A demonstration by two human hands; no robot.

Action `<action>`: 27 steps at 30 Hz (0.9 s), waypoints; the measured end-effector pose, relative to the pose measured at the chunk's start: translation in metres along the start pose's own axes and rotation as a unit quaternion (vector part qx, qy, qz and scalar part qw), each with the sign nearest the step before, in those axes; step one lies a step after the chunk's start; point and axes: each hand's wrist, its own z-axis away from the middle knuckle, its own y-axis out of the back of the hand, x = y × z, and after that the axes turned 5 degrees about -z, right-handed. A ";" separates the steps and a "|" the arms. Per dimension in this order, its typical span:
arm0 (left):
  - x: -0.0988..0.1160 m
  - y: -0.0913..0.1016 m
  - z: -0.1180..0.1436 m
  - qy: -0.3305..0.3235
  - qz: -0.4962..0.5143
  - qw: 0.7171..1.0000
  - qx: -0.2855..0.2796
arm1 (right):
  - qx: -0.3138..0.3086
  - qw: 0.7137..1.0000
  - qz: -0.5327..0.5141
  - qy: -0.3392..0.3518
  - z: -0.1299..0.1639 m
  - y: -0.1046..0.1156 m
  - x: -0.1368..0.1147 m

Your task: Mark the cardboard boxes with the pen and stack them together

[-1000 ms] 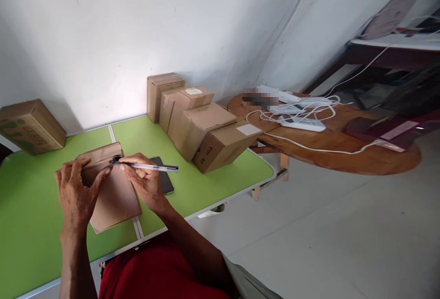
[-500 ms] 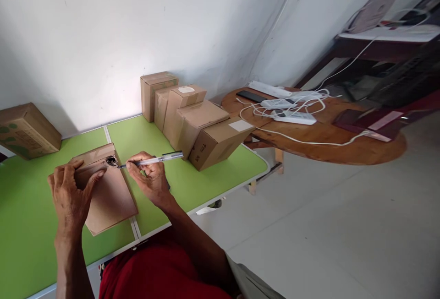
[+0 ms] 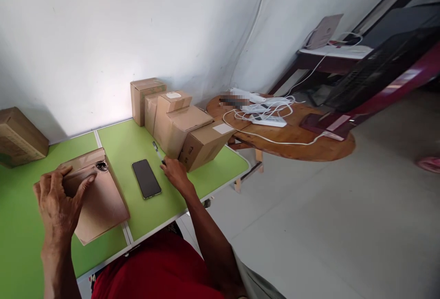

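Note:
My left hand (image 3: 57,200) grips the upper left part of a brown cardboard box (image 3: 99,198) that lies on the green table (image 3: 137,216). A dark ragged hole (image 3: 102,166) shows near the box's top corner. My right hand (image 3: 175,174) rests on the table further right, beside the row of boxes, and holds a pen (image 3: 157,150) whose end points up and away. A black phone (image 3: 146,178) lies flat between the box and my right hand.
Several sealed cardboard boxes (image 3: 178,122) stand in a row at the table's back right. Another box (image 3: 19,136) sits at the far left by the wall. A round wooden table (image 3: 292,136) with white power strips (image 3: 270,120) and cables stands to the right.
My right hand has drawn the pen away from the box's hole and moved right, next to the row of boxes. The phone is uncovered. The view has shifted right.

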 end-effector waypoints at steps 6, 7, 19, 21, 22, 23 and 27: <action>-0.003 -0.001 0.000 0.002 -0.004 1.000 -0.007 | -0.015 0.999 0.035 -0.037 0.005 -0.021 0.015; -0.003 0.000 0.000 0.002 -0.007 1.000 -0.009 | -0.011 0.999 0.037 -0.037 0.006 -0.020 0.014; -0.003 0.001 0.002 -0.006 -0.009 1.000 -0.008 | -0.034 0.994 -0.094 -0.043 0.038 -0.057 -0.036; -0.003 0.000 0.002 -0.006 -0.008 1.000 -0.004 | -0.041 0.991 -0.123 -0.046 0.035 -0.058 -0.032; -0.003 0.000 0.002 -0.003 -0.008 1.000 -0.002 | -0.046 0.988 -0.142 -0.045 0.034 -0.057 -0.029; -0.002 0.000 0.003 0.000 -0.008 1.000 -0.001 | -0.054 0.984 -0.165 -0.041 0.034 -0.056 -0.025; -0.002 -0.002 0.005 0.016 0.002 1.000 -0.003 | -0.094 0.952 -0.290 -0.005 0.042 -0.054 -0.012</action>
